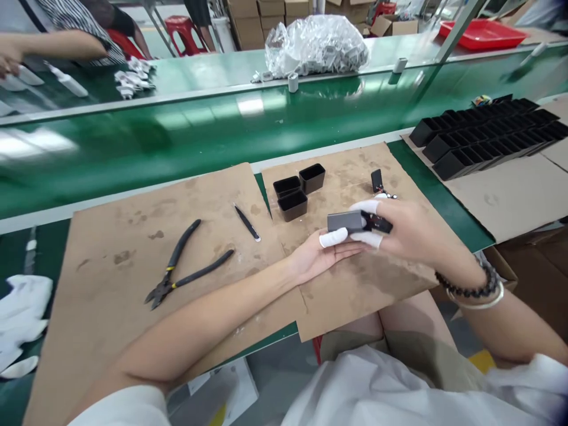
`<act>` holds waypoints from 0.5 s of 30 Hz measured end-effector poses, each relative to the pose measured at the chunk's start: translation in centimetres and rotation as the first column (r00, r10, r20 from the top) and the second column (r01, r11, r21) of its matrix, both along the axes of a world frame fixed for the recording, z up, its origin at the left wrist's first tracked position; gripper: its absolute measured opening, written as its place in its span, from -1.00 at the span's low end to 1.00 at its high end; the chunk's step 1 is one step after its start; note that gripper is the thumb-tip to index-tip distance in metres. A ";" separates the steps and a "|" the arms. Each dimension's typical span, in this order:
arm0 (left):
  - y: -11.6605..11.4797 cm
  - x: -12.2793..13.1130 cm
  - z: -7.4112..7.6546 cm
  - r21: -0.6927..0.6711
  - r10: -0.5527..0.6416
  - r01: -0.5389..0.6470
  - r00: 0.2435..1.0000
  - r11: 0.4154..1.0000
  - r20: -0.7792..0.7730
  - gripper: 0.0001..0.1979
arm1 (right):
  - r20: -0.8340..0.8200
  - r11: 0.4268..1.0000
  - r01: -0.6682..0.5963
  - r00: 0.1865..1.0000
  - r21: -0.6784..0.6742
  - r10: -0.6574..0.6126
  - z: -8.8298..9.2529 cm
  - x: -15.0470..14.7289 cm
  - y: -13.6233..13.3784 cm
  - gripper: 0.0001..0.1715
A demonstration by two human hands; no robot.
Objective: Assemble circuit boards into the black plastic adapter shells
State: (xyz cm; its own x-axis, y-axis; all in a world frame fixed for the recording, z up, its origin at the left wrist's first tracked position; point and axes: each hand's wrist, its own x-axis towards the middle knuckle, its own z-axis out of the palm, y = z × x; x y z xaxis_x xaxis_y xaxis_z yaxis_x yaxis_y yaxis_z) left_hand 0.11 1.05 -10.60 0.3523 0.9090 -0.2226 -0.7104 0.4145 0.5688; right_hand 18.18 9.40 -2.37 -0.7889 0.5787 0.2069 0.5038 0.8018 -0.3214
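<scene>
My left hand (317,257), with a white cot on its thumb, is closed around a dark grey plastic case (344,220) that lies on its side. At the case's right end, my right hand (408,228) pinches a small black part (380,223) between fingers in white cots. The part meets the case's end; how far it sits inside is hidden. Beyond my hands stand three open black cases, one of them a single case (293,207) nearest me. A small black piece with wires (377,181) lies past my right hand.
Diagonal cutters (166,284) and tweezers (247,222) lie on the cardboard (110,236) at left. Rows of black cases (483,139) stand at right. Across the green conveyor (199,133) are a bag of white parts (317,47), a red tray (483,34) and another person's arm (62,46).
</scene>
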 end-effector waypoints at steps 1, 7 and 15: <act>0.0 0.0 0.0 0.021 -0.020 0.021 1.000 1.000 -0.010 -0.55 | 0.070 1.000 -0.012 0.997 -0.017 0.014 0.8 -1.0 1.9 -0.71; 0.3 -0.1 -0.2 0.021 -0.178 0.180 0.981 0.983 -0.079 -0.34 | 0.253 0.962 0.195 0.937 0.193 -0.240 3.6 -10.1 17.8 -0.62; 0.6 -0.4 -0.9 0.024 -0.255 0.258 0.963 0.966 -0.087 -0.35 | 0.389 0.956 0.258 0.874 0.140 -0.293 2.5 -19.6 22.7 -0.42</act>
